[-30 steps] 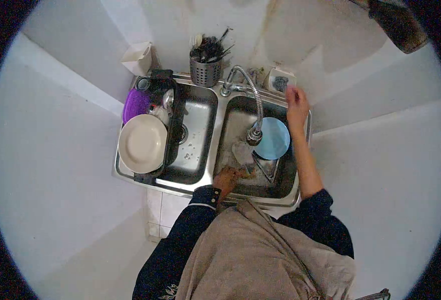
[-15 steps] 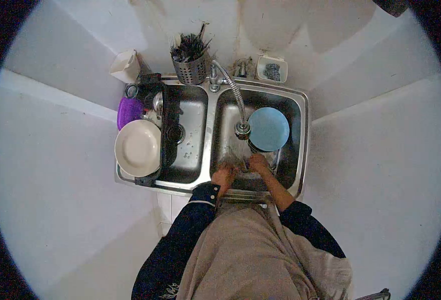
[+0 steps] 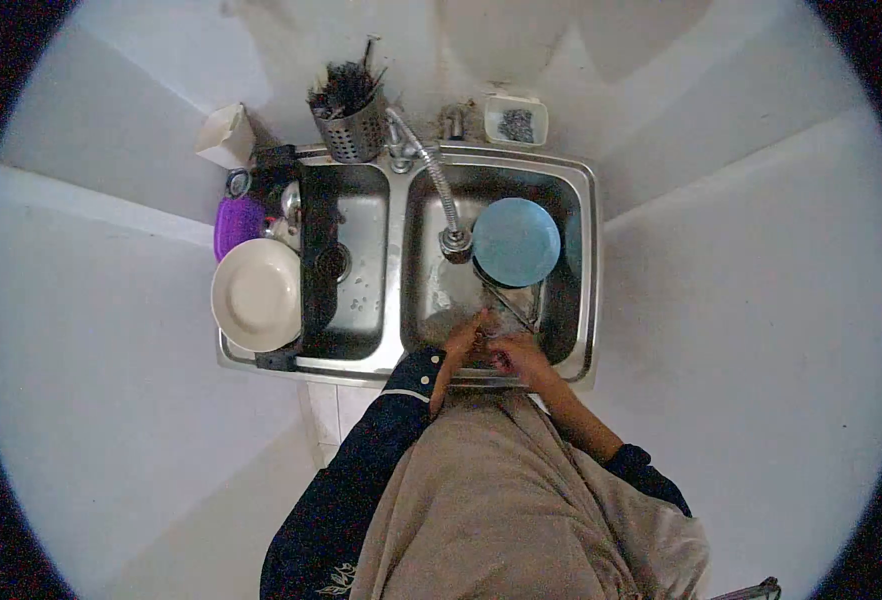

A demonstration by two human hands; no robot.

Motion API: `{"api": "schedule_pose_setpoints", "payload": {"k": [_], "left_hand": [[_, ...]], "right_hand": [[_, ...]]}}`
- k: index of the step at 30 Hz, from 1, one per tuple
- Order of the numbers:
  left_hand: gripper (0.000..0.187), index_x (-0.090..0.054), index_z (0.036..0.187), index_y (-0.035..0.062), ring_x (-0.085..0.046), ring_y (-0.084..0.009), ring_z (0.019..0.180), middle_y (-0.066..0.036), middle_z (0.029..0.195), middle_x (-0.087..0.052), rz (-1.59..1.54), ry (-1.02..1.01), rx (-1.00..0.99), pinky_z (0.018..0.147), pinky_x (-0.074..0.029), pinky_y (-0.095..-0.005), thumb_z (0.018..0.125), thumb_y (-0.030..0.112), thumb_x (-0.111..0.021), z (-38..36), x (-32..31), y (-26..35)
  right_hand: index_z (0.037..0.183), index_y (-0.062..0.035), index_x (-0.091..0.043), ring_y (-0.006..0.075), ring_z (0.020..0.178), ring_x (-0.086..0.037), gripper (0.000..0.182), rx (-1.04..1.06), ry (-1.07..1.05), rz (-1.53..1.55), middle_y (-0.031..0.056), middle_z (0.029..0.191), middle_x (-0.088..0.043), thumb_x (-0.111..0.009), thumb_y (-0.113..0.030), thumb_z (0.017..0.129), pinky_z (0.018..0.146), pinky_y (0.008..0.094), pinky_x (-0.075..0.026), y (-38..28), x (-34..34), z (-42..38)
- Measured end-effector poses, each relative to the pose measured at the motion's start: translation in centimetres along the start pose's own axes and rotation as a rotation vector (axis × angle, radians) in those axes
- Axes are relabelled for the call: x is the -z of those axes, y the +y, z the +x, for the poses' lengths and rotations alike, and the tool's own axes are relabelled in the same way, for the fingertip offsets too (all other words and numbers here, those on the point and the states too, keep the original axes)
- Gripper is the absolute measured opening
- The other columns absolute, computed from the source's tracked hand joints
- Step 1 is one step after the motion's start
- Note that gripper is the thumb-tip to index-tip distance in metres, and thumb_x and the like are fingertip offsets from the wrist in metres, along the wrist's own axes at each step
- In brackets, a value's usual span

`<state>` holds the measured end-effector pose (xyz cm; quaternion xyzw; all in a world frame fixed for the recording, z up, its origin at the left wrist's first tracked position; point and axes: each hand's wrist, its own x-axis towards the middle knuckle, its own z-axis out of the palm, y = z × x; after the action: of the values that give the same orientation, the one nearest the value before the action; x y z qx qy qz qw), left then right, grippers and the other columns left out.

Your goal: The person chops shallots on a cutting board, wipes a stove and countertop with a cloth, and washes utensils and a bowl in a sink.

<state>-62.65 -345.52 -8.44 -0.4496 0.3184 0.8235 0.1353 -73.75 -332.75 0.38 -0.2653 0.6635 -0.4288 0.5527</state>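
Low in the right basin (image 3: 431, 300), close to its front wall, my two hands work side by side. My left hand (image 3: 464, 340) has its fingers bent together and turned toward the other hand; anything inside them is too blurred to name. Curled fingers show on my right hand (image 3: 523, 358), nearly touching the left, and what they grip is hidden. A light blue plate (image 3: 516, 242) rests in the basin just beyond the hands. Between plate and hands, a thin dark rod-like thing (image 3: 509, 304) lies slantwise, partly under the plate.
A flexible metal faucet (image 3: 441, 190) hangs over the right basin. Behind the sink stand a perforated cutlery holder (image 3: 351, 135) and a white tub (image 3: 516, 122) with a scouring pad. On the left, a dark rack holds a cream plate (image 3: 258, 295) and a purple container (image 3: 238, 228).
The view has shifted, so the sink sits further left and slightly higher. My right hand has drawn back from the blue plate toward the front wall, closer to my left hand.
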Motion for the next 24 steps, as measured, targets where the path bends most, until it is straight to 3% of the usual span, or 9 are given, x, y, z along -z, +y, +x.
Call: {"api": "schedule_pose_setpoints", "payload": {"k": [2, 3, 6, 9, 12, 14, 19, 21, 24], "left_hand": [[0.033, -0.063, 0.099, 0.0052, -0.060, -0.0245, 0.066, -0.009, 0.074, -0.060, -0.080, -0.015, -0.014, 0.055, -0.048, -0.0384, 0.090, 0.036, -0.054, 0.8, 0.0, -1.5], [0.033, -0.062, 0.101, 0.0057, -0.060, -0.0249, 0.065, -0.009, 0.074, -0.061, -0.112, -0.008, -0.028, 0.054, -0.048, -0.0384, 0.091, 0.035, -0.053, 1.0, 0.4, -2.2], [0.032, -0.060, 0.107, 0.0070, -0.059, -0.0261, 0.064, -0.010, 0.076, -0.062, -0.155, 0.078, -0.099, 0.052, -0.046, -0.0384, 0.092, 0.033, -0.051, 1.7, 2.2, -3.7], [0.032, -0.058, 0.113, 0.0084, -0.058, -0.0273, 0.063, -0.012, 0.078, -0.064, -0.230, 0.142, -0.178, 0.050, -0.045, -0.0384, 0.093, 0.032, -0.049, 1.8, 4.8, -5.0], [0.032, -0.057, 0.117, 0.0101, -0.058, -0.0271, 0.061, -0.013, 0.080, -0.065, -0.388, 0.047, -0.262, 0.048, -0.044, -0.0372, 0.094, 0.030, -0.047, 1.5, 6.8, -7.0], [0.031, -0.059, 0.115, 0.0112, -0.057, -0.0242, 0.059, -0.012, 0.080, -0.066, -0.361, 0.035, -0.338, 0.047, -0.043, -0.0346, 0.094, 0.030, -0.046, 0.5, 7.2, -7.8], [0.027, -0.066, 0.102, 0.0093, -0.056, -0.0147, 0.054, -0.006, 0.080, -0.067, 0.178, 0.468, -0.261, 0.047, -0.042, -0.0285, 0.093, 0.027, -0.047, -7.9, 1.3, -1.4], [0.026, -0.068, 0.095, 0.0088, -0.055, -0.0120, 0.051, -0.004, 0.074, -0.066, 0.115, 0.515, -0.330, 0.045, -0.041, -0.0277, 0.092, 0.027, -0.050, -9.0, 0.6, -0.9], [0.023, -0.066, 0.093, 0.0069, -0.054, -0.0118, 0.048, -0.004, 0.071, -0.065, 0.264, 0.502, -0.271, 0.044, -0.040, -0.0276, 0.091, 0.025, -0.051, -8.8, 1.4, -0.9]], "right_hand": [[0.076, -0.0025, -0.062, 0.0150, 0.053, -0.056, 0.016, -0.355, 0.029, 0.423, 0.0055, 0.063, -0.058, -0.066, -0.017, 0.083, 0.047, 0.0303, -0.045, -3.7, -1.9, -1.7], [0.079, -0.0032, -0.062, 0.0147, 0.054, -0.056, 0.017, -0.341, -0.014, 0.456, 0.0055, 0.064, -0.058, -0.066, -0.019, 0.084, 0.052, 0.0290, -0.046, -4.0, -1.5, -1.8], [0.082, -0.0026, -0.062, 0.0181, 0.061, -0.058, 0.019, -0.334, 0.170, 0.196, 0.0078, 0.068, -0.060, -0.067, -0.021, 0.084, 0.058, 0.0320, -0.048, 1.7, 1.5, 1.0], [0.089, -0.0011, -0.062, 0.0255, 0.069, -0.061, 0.020, 0.176, 0.457, -0.807, 0.0129, 0.078, -0.062, -0.066, -0.020, 0.082, 0.064, 0.0373, -0.049, 8.7, 3.7, 4.2], [0.100, -0.0033, -0.062, 0.0319, 0.087, -0.060, 0.028, 0.056, 0.199, -0.583, 0.0167, 0.098, -0.061, -0.066, -0.022, 0.081, 0.070, 0.0426, -0.049, 13.8, 3.6, 9.0], [0.104, -0.0040, -0.060, 0.0327, 0.093, -0.059, 0.031, 0.233, 0.205, -0.801, 0.0164, 0.104, -0.059, -0.066, -0.022, 0.080, 0.074, 0.0438, -0.049, 13.5, 1.7, 10.1], [0.112, -0.0050, -0.058, 0.0349, 0.105, -0.055, 0.039, 0.086, 0.016, -1.337, 0.0153, 0.117, -0.055, -0.066, -0.021, 0.077, 0.082, 0.0460, -0.048, 18.2, -2.3, 12.6], [0.114, -0.0049, -0.058, 0.0358, 0.107, -0.055, 0.041, 0.025, -0.144, -1.378, 0.0153, 0.120, -0.053, -0.065, -0.021, 0.076, 0.084, 0.0463, -0.048, 16.3, -2.2, 11.7], [0.113, -0.0060, -0.057, 0.0350, 0.102, -0.058, 0.042, -0.064, -0.082, -1.152, 0.0168, 0.117, -0.055, -0.066, -0.025, 0.078, 0.081, 0.0453, -0.049, 14.4, 0.3, 10.6]]}}
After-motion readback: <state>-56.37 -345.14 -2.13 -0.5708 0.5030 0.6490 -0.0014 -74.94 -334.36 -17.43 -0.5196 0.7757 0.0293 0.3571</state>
